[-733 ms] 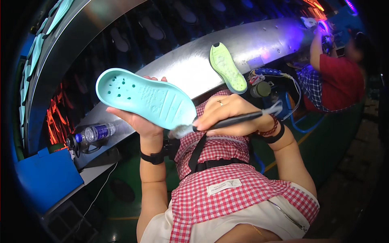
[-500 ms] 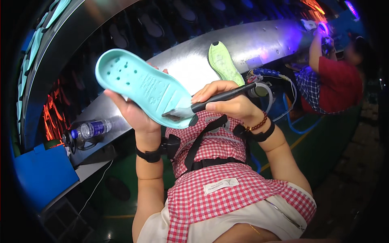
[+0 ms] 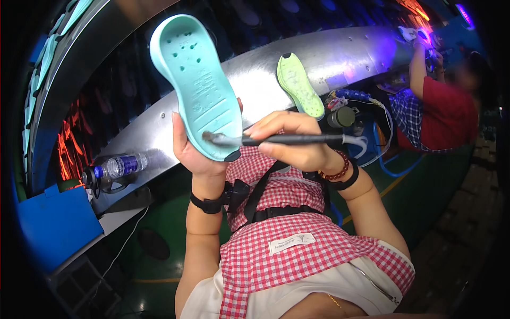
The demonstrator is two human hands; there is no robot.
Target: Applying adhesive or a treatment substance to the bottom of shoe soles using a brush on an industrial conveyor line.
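A turquoise shoe sole [image 3: 206, 87] with round holes at its far end is tilted up in front of me. My left hand [image 3: 201, 160] grips it from below near its black-tipped end, the thumb along its left edge and a fingertip showing at the right. My right hand [image 3: 295, 139] is closed round the black handle of a brush [image 3: 332, 139]. The brush's bristles lie against the sole's inner face near the black tip. From the handle's back end curves a pale tube. Beyond my right hand, a light green sole [image 3: 298, 85] with whitish patches lies on the metal worktop [image 3: 249, 69].
At the left a clear bottle [image 3: 126, 166] lies on the worktop beside a dark-lidded container. A blue box [image 3: 61, 223] is at the lower left. On the right are an olive-lidded jar [image 3: 342, 117], hoses, and a co-worker in red [image 3: 451, 114]. Dark racks with soles line the far side.
The turquoise sole has turned more upright and risen in my left hand. The brush now lies nearly level, its bristles a little farther left and higher in view.
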